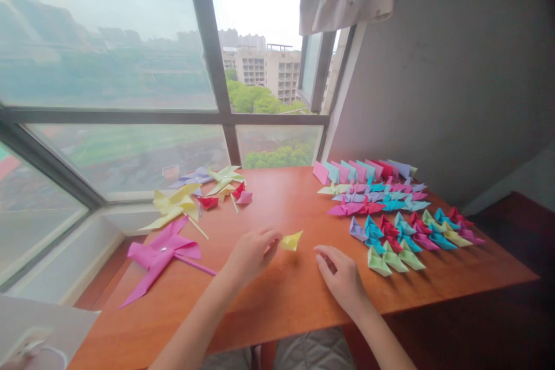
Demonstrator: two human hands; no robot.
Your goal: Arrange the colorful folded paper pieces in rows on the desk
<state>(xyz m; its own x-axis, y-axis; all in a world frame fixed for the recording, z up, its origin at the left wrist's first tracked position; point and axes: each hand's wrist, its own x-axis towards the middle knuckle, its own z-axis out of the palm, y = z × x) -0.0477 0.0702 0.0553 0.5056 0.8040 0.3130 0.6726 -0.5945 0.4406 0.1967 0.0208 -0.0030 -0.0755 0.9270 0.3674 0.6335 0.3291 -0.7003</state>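
Observation:
Near the middle of the table, my left hand (255, 257) pinches one end of a small yellow folded paper boat (291, 241) between thumb and fingers. The boat's other pointed end sticks out to the right, and it seems to be slightly above the tabletop. To the right of it, my right hand (340, 277) is over the table with fingers loosely bent and a gap between thumb and forefinger. Nothing shows in that hand, and it is apart from the boat. Beyond my right hand stand several paper boats (392, 260) in rows, the nearest ones pale green.
Paper pinwheels on sticks, including a magenta one (162, 250) and a yellow one (176, 208), lie at the left, with small red folded pieces (208, 203) nearby. Folded paper cranes (355, 208) and upright folded pieces (351, 171) line the back right. Windows border the wooden table (277, 295).

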